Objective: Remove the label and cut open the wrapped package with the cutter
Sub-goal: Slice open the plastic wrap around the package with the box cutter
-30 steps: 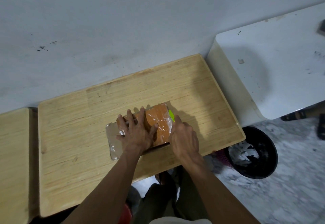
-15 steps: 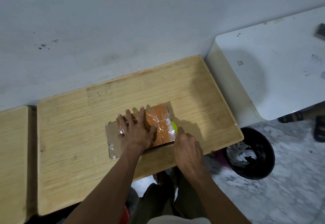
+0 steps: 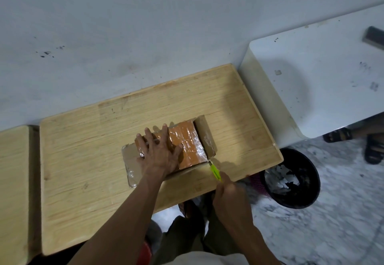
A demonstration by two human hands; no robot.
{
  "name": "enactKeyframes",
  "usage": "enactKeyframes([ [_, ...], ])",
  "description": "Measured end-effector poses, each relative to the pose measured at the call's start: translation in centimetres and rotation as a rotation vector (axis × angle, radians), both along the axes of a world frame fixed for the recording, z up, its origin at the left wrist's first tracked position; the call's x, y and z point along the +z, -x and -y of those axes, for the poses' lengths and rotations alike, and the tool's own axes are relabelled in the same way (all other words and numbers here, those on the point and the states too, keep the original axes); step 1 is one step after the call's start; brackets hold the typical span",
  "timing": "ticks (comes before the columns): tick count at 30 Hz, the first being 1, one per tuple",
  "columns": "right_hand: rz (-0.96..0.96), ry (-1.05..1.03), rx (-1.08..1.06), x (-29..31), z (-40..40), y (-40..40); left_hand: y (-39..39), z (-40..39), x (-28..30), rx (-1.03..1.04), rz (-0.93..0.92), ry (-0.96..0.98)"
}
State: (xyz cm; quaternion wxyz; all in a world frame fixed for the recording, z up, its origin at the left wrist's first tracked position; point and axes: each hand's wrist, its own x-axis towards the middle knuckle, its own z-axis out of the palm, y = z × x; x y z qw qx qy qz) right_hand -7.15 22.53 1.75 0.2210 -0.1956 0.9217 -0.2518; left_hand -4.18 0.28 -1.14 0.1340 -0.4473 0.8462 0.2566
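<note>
A: Where's the package (image 3: pixel 187 144)?
B: Middle of the frame, lying flat on the wooden worktop (image 3: pixel 87 160). It is orange-brown under shiny clear wrap, with a cardboard flap standing open at its right end and another lying flat at its left.
A: And the hands?
B: The left hand (image 3: pixel 160 152) lies on top of the package, fingers straight and spread, pressing down. The right hand (image 3: pixel 228 194), lower right of centre, is curled round the cutter (image 3: pixel 215 171), a bright yellow-green one. Its tip sits at the package's lower right corner; whether the blade touches the wrap I cannot tell.
A: What is around that?
B: A second wooden worktop (image 3: pixel 12 181) at the left edge, apart from the first by a narrow gap. A white table (image 3: pixel 322 90) at the upper right, with a dark block (image 3: pixel 374 37) near the frame's edge. Below it, a black bin (image 3: pixel 291 179) holding white scraps stands on the marbled floor (image 3: pixel 332 233), just beside the worktop's right corner. Sandalled feet (image 3: pixel 357 142) show at the far right.
</note>
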Motion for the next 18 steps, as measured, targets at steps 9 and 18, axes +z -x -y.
enactKeyframes([
  [9, -0.034, 0.301, -0.316, 1.8, 1.6, 4.2, -0.4, -0.2, -0.1, 0.011, -0.012, -0.050],
  [18, 0.122, 0.229, -0.113, 1.4, 2.2, 8.0, -0.7, -0.4, 0.1, 0.004, -0.003, -0.061],
])
